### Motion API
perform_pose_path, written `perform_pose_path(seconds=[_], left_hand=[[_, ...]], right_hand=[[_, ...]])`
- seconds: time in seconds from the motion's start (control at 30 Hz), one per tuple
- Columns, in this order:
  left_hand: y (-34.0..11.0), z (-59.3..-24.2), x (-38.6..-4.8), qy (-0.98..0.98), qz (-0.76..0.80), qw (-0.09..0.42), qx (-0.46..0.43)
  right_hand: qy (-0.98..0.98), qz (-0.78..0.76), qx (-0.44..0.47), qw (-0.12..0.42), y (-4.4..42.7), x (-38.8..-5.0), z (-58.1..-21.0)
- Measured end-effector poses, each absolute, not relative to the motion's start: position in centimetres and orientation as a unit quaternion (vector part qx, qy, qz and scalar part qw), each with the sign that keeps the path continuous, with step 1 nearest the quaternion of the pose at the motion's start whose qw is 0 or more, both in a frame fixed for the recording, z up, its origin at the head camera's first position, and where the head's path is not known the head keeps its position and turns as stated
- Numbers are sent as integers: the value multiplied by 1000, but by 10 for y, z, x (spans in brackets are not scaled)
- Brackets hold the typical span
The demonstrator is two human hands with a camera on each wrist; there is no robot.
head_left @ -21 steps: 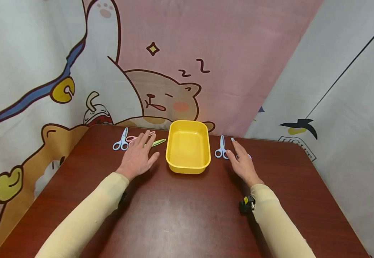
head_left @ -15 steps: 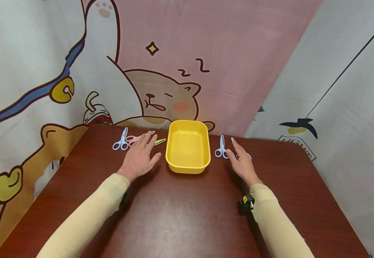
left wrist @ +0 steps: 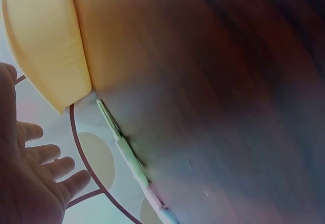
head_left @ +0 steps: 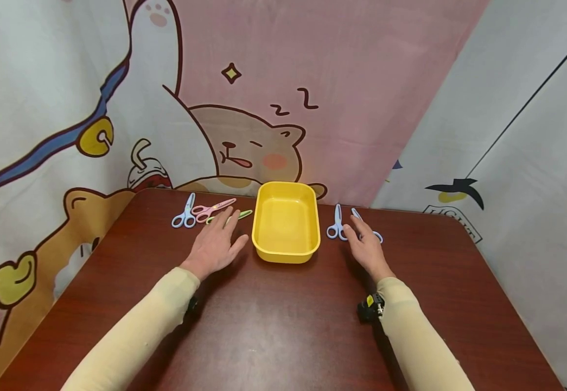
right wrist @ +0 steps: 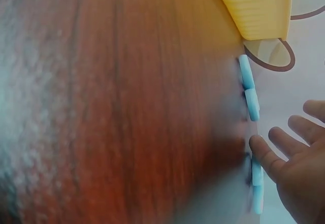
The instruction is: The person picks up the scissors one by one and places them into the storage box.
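My left hand point(head_left: 213, 247) hovers palm down with fingers spread, just in front of green scissors point(head_left: 244, 214), whose handles it partly covers. Pink scissors point(head_left: 215, 208) and light-blue scissors point(head_left: 185, 213) lie behind and to its left. In the left wrist view the hand point(left wrist: 33, 178) is apart from the green scissors point(left wrist: 129, 158). My right hand point(head_left: 367, 252), fingers extended, is over a second pair of light-blue scissors point(head_left: 377, 237), hiding their middle. Another light-blue pair point(head_left: 337, 222) lies just left of it. Neither hand holds anything.
A yellow plastic bin point(head_left: 285, 257) stands between the two groups of scissors, near the back of the brown wooden table point(head_left: 273, 326). A printed cartoon curtain point(head_left: 351, 108) hangs behind the table and along its sides.
My left hand has shifted right and slightly back toward me, uncovering the pink scissors and part of the green handles. The right hand has drawn back a little; the scissors lie still.
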State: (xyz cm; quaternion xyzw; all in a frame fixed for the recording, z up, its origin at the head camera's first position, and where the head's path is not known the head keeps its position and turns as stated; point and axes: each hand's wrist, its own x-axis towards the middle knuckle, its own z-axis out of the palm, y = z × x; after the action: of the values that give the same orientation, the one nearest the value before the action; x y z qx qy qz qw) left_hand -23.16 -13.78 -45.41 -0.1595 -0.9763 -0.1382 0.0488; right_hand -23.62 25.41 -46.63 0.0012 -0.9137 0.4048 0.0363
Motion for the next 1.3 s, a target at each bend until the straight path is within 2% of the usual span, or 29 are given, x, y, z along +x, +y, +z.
perform_pose_path(seconds=[0.7, 1.3], left_hand=[[-127, -455, -220, -965, -161, 80, -191], [-114, -456, -212, -959, -209, 52, -186]], right_hand=[[-909, 415, -29, 38, 250, -244, -469], [-909, 412, -36, 51, 243, -254, -470]])
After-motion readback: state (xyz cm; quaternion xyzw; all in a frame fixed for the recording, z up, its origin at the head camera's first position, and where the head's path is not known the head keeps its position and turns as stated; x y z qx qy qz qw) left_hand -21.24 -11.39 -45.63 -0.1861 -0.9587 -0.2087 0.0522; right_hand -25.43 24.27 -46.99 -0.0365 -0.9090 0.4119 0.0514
